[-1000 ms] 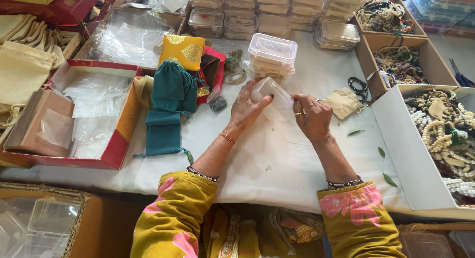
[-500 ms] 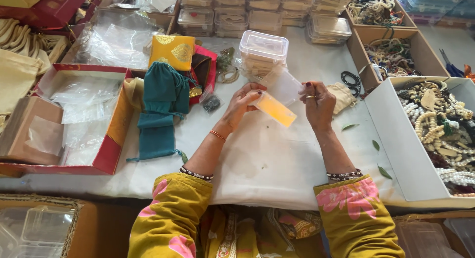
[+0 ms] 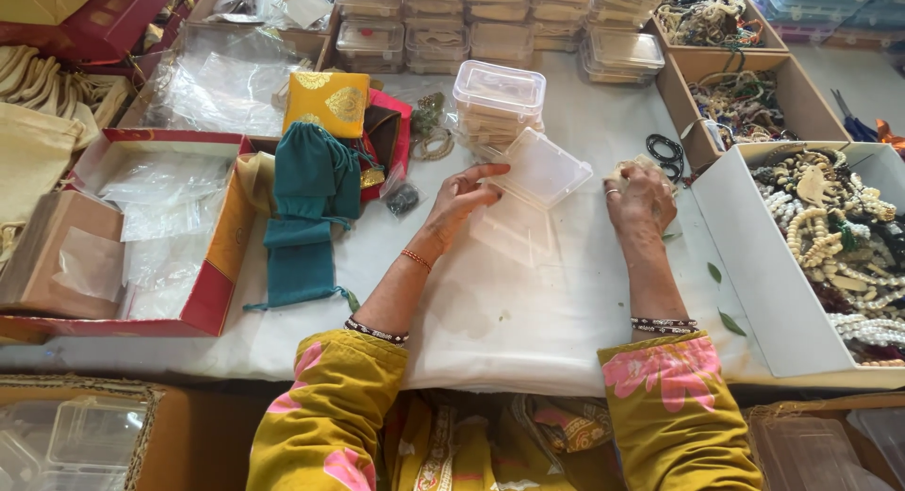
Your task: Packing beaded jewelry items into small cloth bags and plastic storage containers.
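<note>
A small clear plastic box (image 3: 539, 171) lies open on the white cloth (image 3: 528, 321), its lid tilted up and its base (image 3: 509, 229) flat in front. My left hand (image 3: 460, 201) holds the lid's left edge with its fingertips. My right hand (image 3: 643, 197) is a short way right of the box, fingers curled over a pale cream item (image 3: 617, 173) that it mostly hides. Just behind the open box stands a stack of closed clear boxes (image 3: 500, 97).
Teal drawstring pouches (image 3: 302, 218) and a yellow brocade pouch (image 3: 328, 103) lie left of my hands, beside a red tray (image 3: 222, 284) of plastic bags. A white box (image 3: 754, 265) full of bead jewellery stands at the right. Black rings (image 3: 667, 150) lie behind my right hand.
The closed box that both hands held has been opened and now rests on the cloth. My right hand let go of it and moved right onto the cream item.
</note>
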